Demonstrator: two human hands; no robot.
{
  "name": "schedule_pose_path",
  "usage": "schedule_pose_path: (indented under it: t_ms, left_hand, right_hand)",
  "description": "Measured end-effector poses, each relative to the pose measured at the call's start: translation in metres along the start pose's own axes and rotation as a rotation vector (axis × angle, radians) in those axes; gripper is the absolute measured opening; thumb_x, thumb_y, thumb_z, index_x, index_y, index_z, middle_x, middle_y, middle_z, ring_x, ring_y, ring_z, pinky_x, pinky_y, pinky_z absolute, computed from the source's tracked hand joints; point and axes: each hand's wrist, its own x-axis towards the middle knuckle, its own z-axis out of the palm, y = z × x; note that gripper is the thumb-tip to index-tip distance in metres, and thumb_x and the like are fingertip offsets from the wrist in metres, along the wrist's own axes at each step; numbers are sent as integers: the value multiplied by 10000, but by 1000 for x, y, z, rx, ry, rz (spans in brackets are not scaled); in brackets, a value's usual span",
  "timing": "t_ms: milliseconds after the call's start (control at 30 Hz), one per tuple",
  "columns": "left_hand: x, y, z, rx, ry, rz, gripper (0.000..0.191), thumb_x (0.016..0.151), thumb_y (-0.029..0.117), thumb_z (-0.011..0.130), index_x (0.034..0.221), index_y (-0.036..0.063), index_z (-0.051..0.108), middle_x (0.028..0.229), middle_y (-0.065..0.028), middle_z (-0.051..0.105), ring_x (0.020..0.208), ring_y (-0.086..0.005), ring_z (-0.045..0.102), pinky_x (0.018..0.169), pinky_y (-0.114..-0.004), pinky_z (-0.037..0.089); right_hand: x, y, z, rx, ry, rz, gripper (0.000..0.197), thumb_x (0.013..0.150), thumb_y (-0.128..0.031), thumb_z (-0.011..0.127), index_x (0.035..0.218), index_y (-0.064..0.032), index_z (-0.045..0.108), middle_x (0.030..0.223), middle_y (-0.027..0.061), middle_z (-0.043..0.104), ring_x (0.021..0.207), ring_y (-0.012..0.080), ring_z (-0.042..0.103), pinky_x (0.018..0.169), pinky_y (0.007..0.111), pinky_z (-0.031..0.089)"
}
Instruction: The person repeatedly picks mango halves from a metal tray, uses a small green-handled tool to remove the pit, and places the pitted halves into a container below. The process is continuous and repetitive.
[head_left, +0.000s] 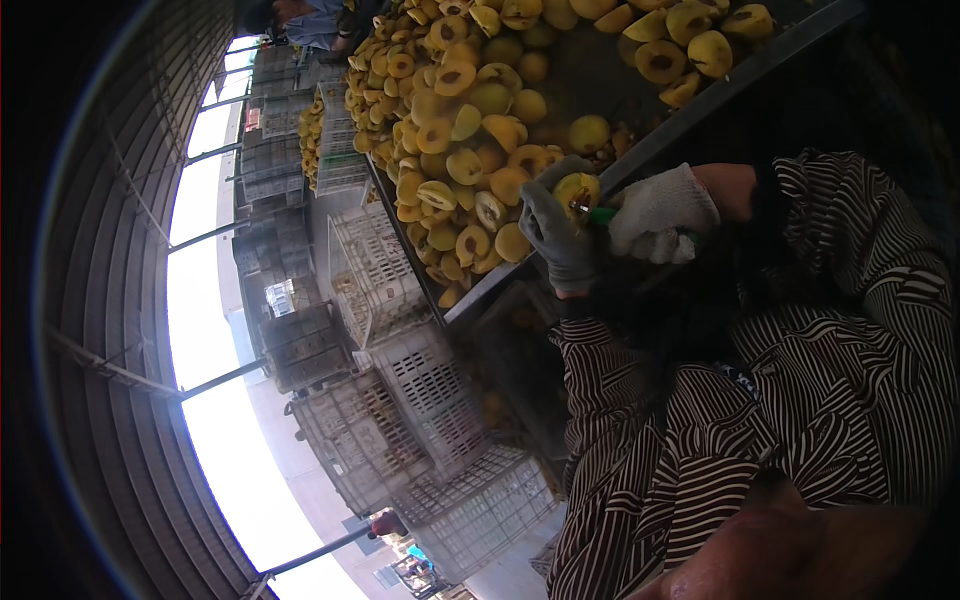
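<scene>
My left hand (559, 229), in a grey-white glove, holds a halved yellow fruit (576, 192) with its cut face turned up. In my right hand (661, 216), also gloved, is a tool with a green handle (602, 216); its metal tip is at the middle of the cut face. Both hands are at the metal rim (660, 146) of a work table. Beside them lies a large heap of halved yellow fruit (465, 166), many with brown hollows showing. The exact kind of fruit and the shape of the tool's tip cannot be told.
More halves (660, 60) lie along the table's far right rim. Left of the table stand several stacked plastic crates (431, 386), and one farther crate (337, 142) has yellow fruit beside it. A co-worker in a blue garment (315, 28) is at the top. Dark containers sit below the table edge.
</scene>
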Motion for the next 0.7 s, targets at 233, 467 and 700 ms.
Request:
schedule_pose_path:
  t_ms: [233,467,700]
  left_hand:
    - [8,7,0,-186,-51,-66,715,1118,481,178,1051,-30,673,941,-107,703,868,-200,659,867,-332,530]
    - [-5,-21,4,-219,38,-210,518,1124,340,267,1221,-68,571,1057,-154,680,947,-248,654,921,-353,531]
    - [-31,-50,0,429,228,73,372,1092,174,376,1304,-115,476,1165,-192,624,991,-268,630,919,-336,527]
  right_hand:
    - [20,9,-13,-888,378,-158,231,920,-130,591,1113,-5,606,746,48,621,571,147,597,510,317,529]
    - [55,20,-32,-1984,450,-424,306,966,-158,553,1236,-32,621,1216,103,663,1103,219,656,973,333,521]
    - [72,32,-26,-2154,510,-434,335,958,-198,562,1245,-35,621,1250,115,656,1145,254,647,1013,342,506]
